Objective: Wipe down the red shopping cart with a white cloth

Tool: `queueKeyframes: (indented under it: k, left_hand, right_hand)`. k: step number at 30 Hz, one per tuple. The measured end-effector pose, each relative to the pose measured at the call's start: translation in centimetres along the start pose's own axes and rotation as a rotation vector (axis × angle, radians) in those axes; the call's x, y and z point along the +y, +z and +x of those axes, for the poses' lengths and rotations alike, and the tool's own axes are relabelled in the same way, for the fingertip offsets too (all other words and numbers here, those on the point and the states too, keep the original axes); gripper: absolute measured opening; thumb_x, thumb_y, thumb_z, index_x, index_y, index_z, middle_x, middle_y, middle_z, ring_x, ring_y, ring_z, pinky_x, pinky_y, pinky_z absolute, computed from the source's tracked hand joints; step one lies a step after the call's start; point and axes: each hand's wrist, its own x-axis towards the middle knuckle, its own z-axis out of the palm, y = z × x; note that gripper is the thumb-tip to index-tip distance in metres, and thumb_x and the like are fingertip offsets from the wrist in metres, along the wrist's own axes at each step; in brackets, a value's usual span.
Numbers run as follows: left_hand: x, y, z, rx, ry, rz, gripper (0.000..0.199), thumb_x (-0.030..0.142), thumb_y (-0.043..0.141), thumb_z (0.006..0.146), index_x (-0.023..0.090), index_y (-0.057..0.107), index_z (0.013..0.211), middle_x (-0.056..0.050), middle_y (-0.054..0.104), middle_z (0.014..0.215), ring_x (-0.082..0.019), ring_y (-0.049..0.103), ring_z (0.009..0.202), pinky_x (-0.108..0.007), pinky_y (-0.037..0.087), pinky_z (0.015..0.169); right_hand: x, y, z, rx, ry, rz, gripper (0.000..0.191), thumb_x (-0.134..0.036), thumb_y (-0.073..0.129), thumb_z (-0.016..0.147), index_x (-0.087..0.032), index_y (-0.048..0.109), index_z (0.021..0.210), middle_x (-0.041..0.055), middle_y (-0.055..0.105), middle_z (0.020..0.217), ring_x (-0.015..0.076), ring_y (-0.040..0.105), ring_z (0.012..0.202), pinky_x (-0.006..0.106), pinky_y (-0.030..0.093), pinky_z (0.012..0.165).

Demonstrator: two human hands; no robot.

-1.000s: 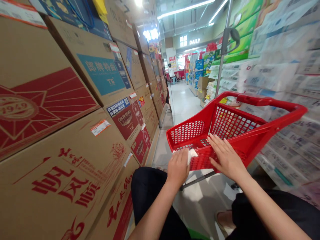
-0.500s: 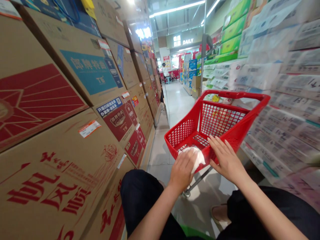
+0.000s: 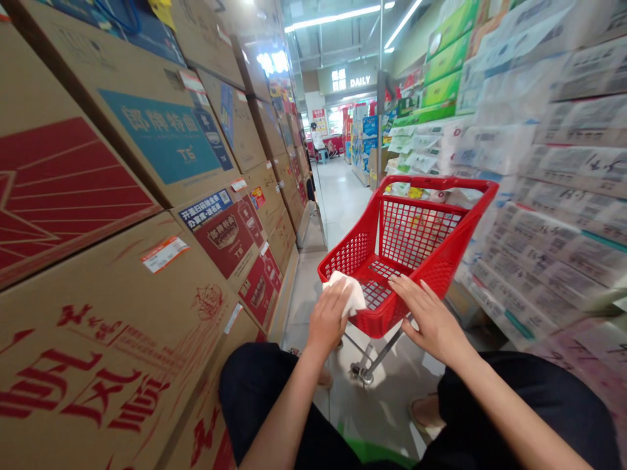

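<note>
A red plastic shopping cart point(image 3: 386, 320) with a lattice basket stands in front of me on a metal frame. My left hand point(image 3: 327, 320) presses a white cloth point(image 3: 353, 297) against the near left corner of the basket rim. The cloth is bunched under the fingers and its edge sticks out beyond them. My right hand point(image 3: 426, 316) rests on the near right part of the rim, its fingers stretched out and the thumb apart. Nothing shows in the right hand. The basket floor is visible between the two hands.
Stacked cardboard cartons point(image 3: 171, 143) line the left side. Plastic-wrapped packs point(image 3: 563, 183) are piled on the right. A pale tiled floor point(image 3: 343, 189) runs down the aisle, where a person point(image 3: 317, 140) sits on a stool far ahead. My knees flank the cart.
My left hand has slid left along the rim with the cloth, from near the middle to the corner. The right hand stays on the rim. The view has shifted slightly.
</note>
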Motion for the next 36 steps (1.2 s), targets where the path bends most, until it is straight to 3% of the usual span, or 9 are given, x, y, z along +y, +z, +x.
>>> queueKeyframes:
  k: [3, 6, 10, 13, 16, 23, 27, 32, 36]
  left_hand:
    - [0.8, 0.6, 0.0, 0.021, -0.045, -0.012, 0.062, 0.009, 0.047, 0.094, 0.02, 0.038, 0.155, -0.008, 0.043, 0.159, -0.021, 0.033, 0.151, -0.048, 0.033, 0.125]
    - [4.0, 1.6, 0.1, 0.025, -0.034, -0.034, 0.066, 0.011, 0.047, 0.093, 0.017, 0.035, 0.157, -0.009, 0.041, 0.161, -0.023, 0.03, 0.153, -0.049, 0.032, 0.125]
    - [6.5, 2.4, 0.1, -0.022, 0.079, -0.051, 0.07, 0.015, 0.049, 0.092, 0.014, 0.03, 0.159, -0.01, 0.034, 0.164, -0.025, 0.025, 0.154, -0.048, 0.03, 0.126]
    - [5.3, 2.4, 0.5, -0.04, 0.136, -0.059, 0.069, 0.015, 0.049, 0.093, 0.015, 0.03, 0.159, -0.01, 0.036, 0.163, -0.023, 0.026, 0.154, -0.047, 0.029, 0.126]
    - [4.5, 2.5, 1.1, -0.008, 0.024, -0.046, 0.069, 0.011, 0.047, 0.091, 0.014, 0.031, 0.158, -0.011, 0.037, 0.163, -0.023, 0.026, 0.154, -0.05, 0.029, 0.126]
    - [10.2, 3.9, 2.0, -0.062, 0.175, -0.121, 0.066, 0.021, 0.045, 0.096, 0.012, 0.03, 0.159, -0.009, 0.027, 0.167, -0.024, 0.021, 0.156, -0.047, 0.025, 0.128]
    - [8.1, 4.0, 2.5, -0.098, 0.248, -0.11, 0.066, 0.021, 0.047, 0.095, 0.014, 0.031, 0.158, -0.008, 0.03, 0.166, -0.023, 0.023, 0.155, -0.045, 0.025, 0.127]
    - [3.6, 3.5, 3.1, -0.044, 0.066, -0.05, 0.072, 0.008, 0.047, 0.088, 0.015, 0.032, 0.158, -0.01, 0.036, 0.163, -0.022, 0.027, 0.154, -0.049, 0.027, 0.127]
    - [6.5, 3.9, 3.1, -0.015, 0.022, -0.07, 0.068, 0.01, 0.046, 0.09, 0.012, 0.033, 0.157, -0.011, 0.036, 0.163, -0.024, 0.027, 0.154, -0.051, 0.027, 0.127]
  right_hand:
    - [-0.8, 0.0, -0.1, 0.006, 0.039, -0.033, 0.087, -0.017, 0.051, 0.088, -0.02, 0.009, 0.164, 0.0103, 0.027, 0.167, 0.0269, 0.026, 0.153, 0.053, 0.028, 0.123]
    - [-2.4, 0.2, -0.1, 0.032, 0.076, -0.084, 0.094, -0.022, 0.057, 0.086, -0.013, 0.004, 0.164, 0.0162, 0.018, 0.169, 0.0335, 0.02, 0.154, 0.056, 0.028, 0.122]
    - [-3.4, 0.1, -0.8, 0.038, 0.09, -0.099, 0.097, -0.026, 0.059, 0.086, -0.015, 0.002, 0.164, 0.0163, 0.006, 0.17, 0.0377, 0.015, 0.155, 0.061, 0.028, 0.121]
    - [-2.7, -0.6, -1.7, 0.01, 0.109, -0.125, 0.093, -0.024, 0.056, 0.088, -0.016, 0.003, 0.164, 0.0148, 0.007, 0.17, 0.034, 0.016, 0.155, 0.058, 0.025, 0.123]
    - [-1.7, -0.8, -2.1, -0.011, 0.14, -0.136, 0.092, -0.025, 0.056, 0.088, -0.014, 0.005, 0.164, 0.0148, 0.01, 0.17, 0.0325, 0.016, 0.155, 0.055, 0.024, 0.124]
    - [0.0, -0.3, -2.4, 0.001, 0.158, -0.162, 0.094, -0.028, 0.059, 0.087, -0.01, 0.007, 0.163, 0.0175, 0.015, 0.169, 0.0335, 0.015, 0.155, 0.056, 0.022, 0.124]
    - [0.9, -0.8, -3.0, -0.018, 0.174, -0.161, 0.091, -0.032, 0.061, 0.086, -0.012, 0.016, 0.162, 0.0159, 0.018, 0.169, 0.0331, 0.019, 0.155, 0.056, 0.019, 0.125]
    - [1.1, -0.7, -3.0, -0.019, 0.178, -0.169, 0.088, -0.03, 0.059, 0.086, -0.012, 0.018, 0.162, 0.0151, 0.015, 0.169, 0.0321, 0.018, 0.155, 0.054, 0.021, 0.125]
    - [1.1, 0.0, -2.8, 0.018, 0.165, -0.164, 0.092, -0.03, 0.061, 0.085, -0.01, 0.014, 0.162, 0.0173, 0.012, 0.169, 0.0339, 0.015, 0.155, 0.056, 0.024, 0.124]
